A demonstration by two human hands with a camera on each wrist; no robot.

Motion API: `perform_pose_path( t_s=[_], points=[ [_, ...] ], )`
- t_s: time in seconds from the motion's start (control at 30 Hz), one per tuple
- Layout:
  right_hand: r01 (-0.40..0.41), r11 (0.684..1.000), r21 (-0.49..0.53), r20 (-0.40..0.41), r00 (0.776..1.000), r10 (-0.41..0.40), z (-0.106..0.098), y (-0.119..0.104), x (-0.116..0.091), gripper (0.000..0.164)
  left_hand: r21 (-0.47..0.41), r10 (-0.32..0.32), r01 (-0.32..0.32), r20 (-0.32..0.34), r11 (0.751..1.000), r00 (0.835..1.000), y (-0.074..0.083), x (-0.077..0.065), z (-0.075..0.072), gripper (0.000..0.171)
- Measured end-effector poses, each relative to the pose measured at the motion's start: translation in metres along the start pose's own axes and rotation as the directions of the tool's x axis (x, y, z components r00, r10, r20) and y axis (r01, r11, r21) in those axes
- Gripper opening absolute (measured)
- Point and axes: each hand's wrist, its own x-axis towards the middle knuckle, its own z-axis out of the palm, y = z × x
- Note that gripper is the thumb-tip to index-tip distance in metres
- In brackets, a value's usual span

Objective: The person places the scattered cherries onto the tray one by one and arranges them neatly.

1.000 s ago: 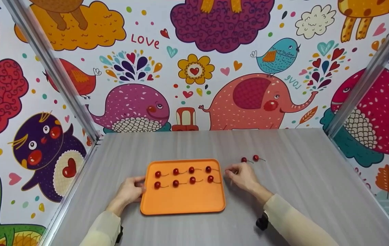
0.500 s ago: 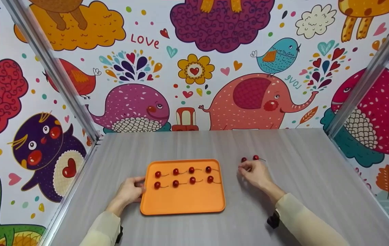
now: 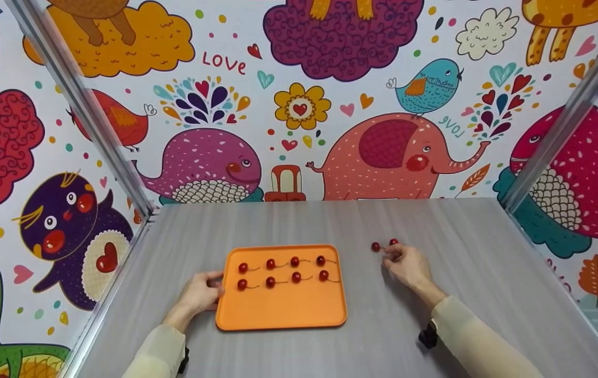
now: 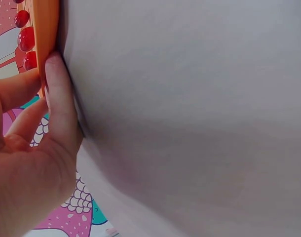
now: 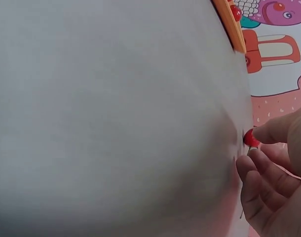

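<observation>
An orange rectangular tray (image 3: 282, 310) lies on the grey table, with several red cherries (image 3: 270, 282) on it in two rows, stems pointing right. My left hand (image 3: 202, 292) pinches the tray's left edge; in the left wrist view its fingers and thumb (image 4: 60, 101) meet at the orange rim. Right of the tray, two loose cherries lie on the table, a left one (image 3: 376, 246) and a right one (image 3: 394, 242). My right hand (image 3: 408, 265) is right at them, fingertips by the left one's stem. In the right wrist view a cherry (image 5: 250, 138) shows between its parted forefinger and thumb.
The grey table (image 3: 299, 354) ends at a back wall (image 3: 283, 52) printed with cartoon animals. Metal posts (image 3: 94, 115) stand at its left and right corners. The tray's front half is bare orange.
My right hand has moved right, from beside the tray's right edge to the two loose cherries, uncovering the left one. My left hand and the tray have stayed in place.
</observation>
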Motion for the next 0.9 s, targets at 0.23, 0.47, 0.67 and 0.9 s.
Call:
perform_pose_path(
  t_s=[0.23,0.47,0.67,0.9],
  points=[
    [0.019,0.996,-0.086,-0.030,0.999,-0.022,0.002,0.004,0.011,0.022,-0.004,0.007,-0.007,-0.004,1.000,1.000,0.000,0.000,-0.001,0.058],
    [0.032,0.990,-0.135,-0.025,0.999,-0.036,0.006,0.001,0.021,0.026,-0.017,0.012,-0.012,-0.001,1.000,1.000,-0.001,0.000,0.000,0.058],
    [0.031,0.983,-0.180,-0.005,0.999,-0.032,0.008,-0.002,0.027,0.029,-0.012,0.011,-0.011,-0.009,1.000,1.000,0.000,0.001,0.000,0.058],
    [-0.014,0.983,-0.184,0.021,1.000,0.019,0.010,-0.005,0.029,0.023,-0.008,0.014,-0.014,-0.014,1.000,1.000,-0.002,0.001,0.000,0.058]
  ],
)
